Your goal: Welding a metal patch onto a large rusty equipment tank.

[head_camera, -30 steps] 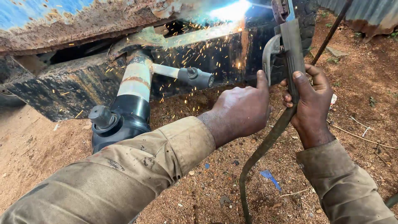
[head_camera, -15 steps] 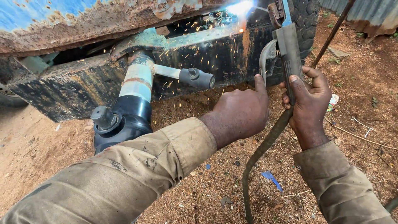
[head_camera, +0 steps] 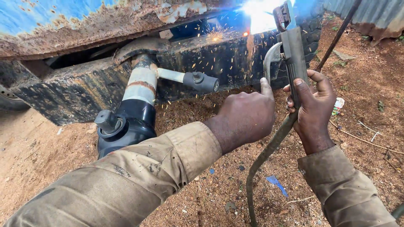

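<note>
My right hand (head_camera: 312,108) grips the grey handle of a welding electrode holder (head_camera: 293,59), held upright with its jaws at the rusty metal frame (head_camera: 202,59) above. A bright blue-white arc (head_camera: 261,12) burns at the tip and sparks fall over the dark frame face. My left hand (head_camera: 246,115) is closed beside the holder, its index finger stretched up against the holder's curved lever (head_camera: 269,59). A thick cable (head_camera: 269,155) hangs from the holder down to the ground. Both arms wear tan sleeves.
A black and white hydraulic bottle jack (head_camera: 130,113) with a side handle socket (head_camera: 201,82) props the frame at left. Red dirt ground lies all around, with a blue scrap (head_camera: 275,184) and litter. A thin rod (head_camera: 336,35) leans at right by a corrugated sheet (head_camera: 374,14).
The arc flares brighter and the sparks now fall more to the left of the holder. Both hands stay on the holder in nearly the same place.
</note>
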